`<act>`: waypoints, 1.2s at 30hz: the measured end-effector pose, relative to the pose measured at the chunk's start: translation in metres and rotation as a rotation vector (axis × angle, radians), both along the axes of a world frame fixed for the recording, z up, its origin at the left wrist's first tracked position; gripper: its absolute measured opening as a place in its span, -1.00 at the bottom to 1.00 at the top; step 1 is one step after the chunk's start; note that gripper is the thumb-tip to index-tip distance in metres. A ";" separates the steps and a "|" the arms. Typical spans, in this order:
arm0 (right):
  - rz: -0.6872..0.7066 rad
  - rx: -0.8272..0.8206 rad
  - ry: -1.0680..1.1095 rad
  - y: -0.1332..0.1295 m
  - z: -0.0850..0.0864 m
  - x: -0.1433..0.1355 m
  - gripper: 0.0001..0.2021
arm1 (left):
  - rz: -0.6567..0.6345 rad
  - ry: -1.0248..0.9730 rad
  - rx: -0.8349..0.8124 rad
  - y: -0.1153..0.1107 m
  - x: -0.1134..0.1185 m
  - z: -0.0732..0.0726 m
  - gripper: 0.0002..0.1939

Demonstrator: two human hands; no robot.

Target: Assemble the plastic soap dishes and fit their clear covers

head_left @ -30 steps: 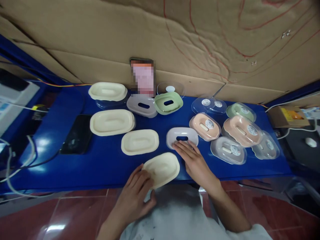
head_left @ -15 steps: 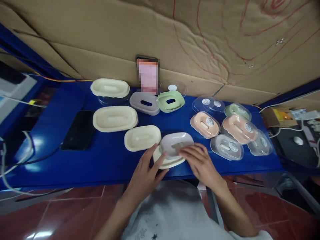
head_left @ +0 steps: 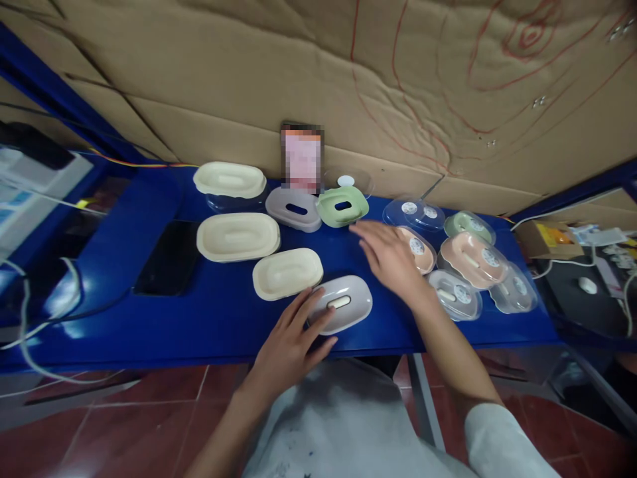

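Note:
A glossy lilac oval soap dish insert [head_left: 355,295] lies near the table's front edge, and a cream raised bar [head_left: 340,303] shows through its slot. My left hand [head_left: 293,335] rests on the dish's left end with its fingers spread. The thumb lies by the near rim. My right hand [head_left: 391,255] is over the table with fingers stretched out and nothing in them. Its fingertips are close to a green slotted insert [head_left: 331,209], which leans beside a grey-lilac slotted insert [head_left: 281,214]. A clear lid [head_left: 361,179] with a white label stands behind the green one.
Cream oval trays [head_left: 288,273] lie left of my left hand. Assembled peach dishes [head_left: 472,260], with grey and green ones, stand at right under clear covers. Two clear lids [head_left: 395,214] lie behind them. A black phone [head_left: 166,259] lies at left; a lit phone [head_left: 302,159] leans on the cardboard.
My right hand has left the lilac insert and moved away toward the green insert. The lilac insert now lies flat with the cream bar through its slot. My left hand stays on it.

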State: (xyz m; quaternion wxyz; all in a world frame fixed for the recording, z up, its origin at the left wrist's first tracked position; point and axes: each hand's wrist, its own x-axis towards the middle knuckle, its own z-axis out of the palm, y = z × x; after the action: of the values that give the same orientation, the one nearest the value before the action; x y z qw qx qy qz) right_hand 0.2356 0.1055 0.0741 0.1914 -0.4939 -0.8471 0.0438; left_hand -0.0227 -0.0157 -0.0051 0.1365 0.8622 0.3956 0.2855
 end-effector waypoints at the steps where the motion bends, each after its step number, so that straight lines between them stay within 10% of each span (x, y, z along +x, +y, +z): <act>1: -0.075 0.015 -0.051 0.026 0.000 -0.001 -0.50 | 0.002 -0.014 -0.002 0.000 0.000 0.001 -0.48; 6: -0.420 0.061 -0.081 0.118 -0.005 0.000 -0.53 | 0.033 -0.063 -0.008 -0.001 0.000 0.002 -0.53; 11: -0.470 0.044 -0.139 0.129 -0.011 0.001 -0.74 | 0.015 -0.104 -0.026 -0.001 -0.001 0.001 -0.51; 18: -0.411 0.269 0.100 0.030 -0.014 0.017 -0.65 | 0.089 -0.249 -0.336 0.004 -0.005 0.007 -0.43; 25: 0.008 0.122 0.115 -0.108 -0.047 0.021 -0.47 | 0.069 -0.279 -0.506 0.013 0.003 0.001 -0.07; 30: 0.173 -0.160 0.002 -0.123 -0.040 0.028 -0.28 | -0.017 -0.238 -0.503 0.016 0.005 -0.002 -0.03; 36: 0.070 0.057 0.179 -0.126 -0.054 0.045 -0.31 | -0.002 -0.210 -0.485 0.014 0.008 0.003 -0.14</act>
State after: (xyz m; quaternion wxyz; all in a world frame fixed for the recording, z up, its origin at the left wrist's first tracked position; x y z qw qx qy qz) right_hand 0.2802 -0.0207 0.0204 0.2789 -0.4523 -0.8442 0.0703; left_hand -0.0150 -0.0016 -0.0016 0.3798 0.7703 0.4352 0.2702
